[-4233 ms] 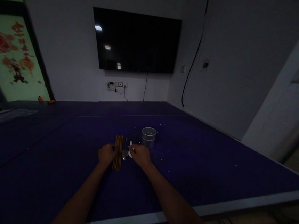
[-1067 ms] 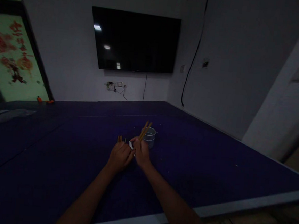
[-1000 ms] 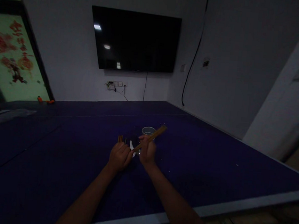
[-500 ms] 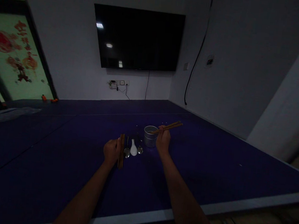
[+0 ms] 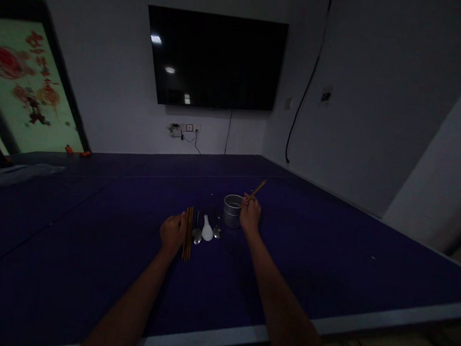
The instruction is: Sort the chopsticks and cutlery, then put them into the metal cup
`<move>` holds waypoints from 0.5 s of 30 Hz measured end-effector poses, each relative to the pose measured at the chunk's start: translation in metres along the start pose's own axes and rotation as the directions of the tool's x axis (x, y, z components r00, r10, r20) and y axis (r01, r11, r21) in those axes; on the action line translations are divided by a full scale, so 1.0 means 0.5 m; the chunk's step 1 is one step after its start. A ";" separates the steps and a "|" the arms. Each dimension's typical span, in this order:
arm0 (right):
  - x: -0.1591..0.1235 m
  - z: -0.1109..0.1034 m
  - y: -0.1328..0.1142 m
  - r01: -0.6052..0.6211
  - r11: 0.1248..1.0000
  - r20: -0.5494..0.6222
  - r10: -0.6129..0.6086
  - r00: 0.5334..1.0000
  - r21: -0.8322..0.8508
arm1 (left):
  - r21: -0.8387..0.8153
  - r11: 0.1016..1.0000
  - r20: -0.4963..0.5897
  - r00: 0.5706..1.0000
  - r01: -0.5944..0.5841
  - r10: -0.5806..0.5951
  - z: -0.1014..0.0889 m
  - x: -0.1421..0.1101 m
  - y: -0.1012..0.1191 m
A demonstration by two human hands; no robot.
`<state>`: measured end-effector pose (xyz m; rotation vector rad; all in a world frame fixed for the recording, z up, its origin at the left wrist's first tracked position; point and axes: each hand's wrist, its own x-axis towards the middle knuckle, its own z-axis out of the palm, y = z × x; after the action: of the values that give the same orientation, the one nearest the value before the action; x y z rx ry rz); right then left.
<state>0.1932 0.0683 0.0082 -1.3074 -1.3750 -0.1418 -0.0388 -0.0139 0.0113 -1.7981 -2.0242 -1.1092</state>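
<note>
My left hand is closed at the side of several brown chopsticks, which lie side by side and point away from me. More chopsticks are pinched in my right hand, tilted up to the right beside a grey metal pot; their lower ends are hidden by the hand. Between my hands, a metal spoon, a white soup spoon and another metal spoon lie in a row on the purple table.
A white edge runs along the near side of the purple tabletop. Clear plastic sheeting lies at the far left. A dark television hangs on the back wall, and a black cable hangs by the right wall.
The chopsticks in my right hand have swung from nearly level to a steeper tilt, and less of them shows. My left hand has stayed by its chopsticks. The view has shifted slightly.
</note>
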 end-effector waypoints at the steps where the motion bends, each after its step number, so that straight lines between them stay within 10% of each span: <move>1: -0.001 0.003 0.002 -0.017 1.000 -0.002 0.017 1.000 0.021 | -0.001 1.000 0.001 1.000 0.006 -0.006 0.000 0.000 0.000; 7: -0.008 0.008 -0.002 -0.125 0.983 0.001 0.125 0.992 0.131 | 0.021 0.999 0.015 0.999 0.029 -0.029 -0.001 0.002 0.001; 11: -0.017 -0.023 -0.036 -0.158 0.981 -0.199 0.179 0.964 0.115 | 0.064 0.998 -0.009 1.000 0.025 -0.025 0.001 0.009 -0.004; 15: -0.045 -0.055 -0.092 0.027 0.995 -0.223 -0.005 0.975 0.093 | 0.130 0.992 -0.047 0.999 -0.008 0.014 0.003 0.015 -0.012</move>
<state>0.1698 0.0184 0.0265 -1.1638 -1.1872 -0.2242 -0.0455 -0.0071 0.0125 -1.7009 -2.0067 -0.9840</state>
